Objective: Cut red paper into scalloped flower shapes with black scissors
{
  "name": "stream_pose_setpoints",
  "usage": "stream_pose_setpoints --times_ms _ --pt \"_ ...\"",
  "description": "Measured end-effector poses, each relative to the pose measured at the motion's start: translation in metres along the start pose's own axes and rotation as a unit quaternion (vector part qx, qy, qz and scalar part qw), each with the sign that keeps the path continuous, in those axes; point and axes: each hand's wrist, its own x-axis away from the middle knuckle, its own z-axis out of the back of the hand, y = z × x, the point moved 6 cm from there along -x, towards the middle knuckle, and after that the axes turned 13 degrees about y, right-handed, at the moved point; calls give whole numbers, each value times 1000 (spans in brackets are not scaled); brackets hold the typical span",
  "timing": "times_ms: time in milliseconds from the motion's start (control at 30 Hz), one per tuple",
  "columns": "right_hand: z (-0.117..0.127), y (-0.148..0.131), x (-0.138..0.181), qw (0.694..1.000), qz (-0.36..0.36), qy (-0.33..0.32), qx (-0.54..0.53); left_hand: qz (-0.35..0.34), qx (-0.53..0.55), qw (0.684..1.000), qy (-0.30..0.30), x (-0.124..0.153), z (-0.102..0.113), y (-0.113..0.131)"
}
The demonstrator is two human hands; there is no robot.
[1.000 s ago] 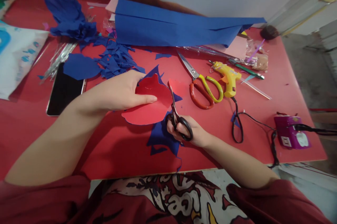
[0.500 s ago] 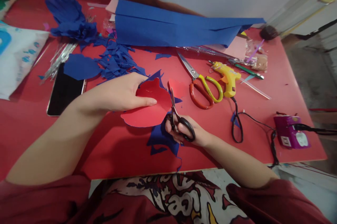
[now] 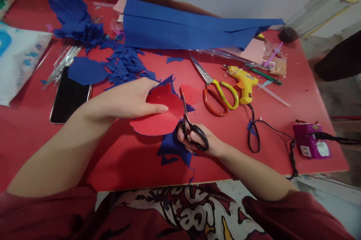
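My left hand (image 3: 141, 101) pinches a red paper piece (image 3: 158, 123) with a wavy edge, thumb on top and the other fingers hidden beneath. Blue paper shows behind the red along its upper and right edges. My right hand (image 3: 197, 138) grips small black-handled scissors (image 3: 201, 138), their blades pointing up at the right edge of the paper. Under the scissors lies a blue paper scrap (image 3: 175, 153). Just beyond the blades is a smaller red paper piece (image 3: 191, 93).
Large scissors (image 3: 216, 91) with red and yellow handles lie beside a yellow glue gun (image 3: 244, 82). Its cord runs toward a purple power socket (image 3: 311, 142). Blue scraps (image 3: 124, 63), a phone (image 3: 69, 101) and folded blue paper (image 3: 180, 29) occupy the left and back.
My hands, the paper and the scissors are almost still. A dark shape has come into view at the far right, beyond the table edge.
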Motion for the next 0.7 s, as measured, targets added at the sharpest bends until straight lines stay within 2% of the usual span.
stream_pose_setpoints --times_ms 400,567,700 --pt "1 0 -1 999 -10 32 -4 -8 23 1000 5 0 0 1" --pt "3 1 -2 998 -18 55 8 12 32 999 12 -1 -1 -4" --pt "3 1 -2 998 -21 53 -34 20 44 998 30 -4 -1 -8"
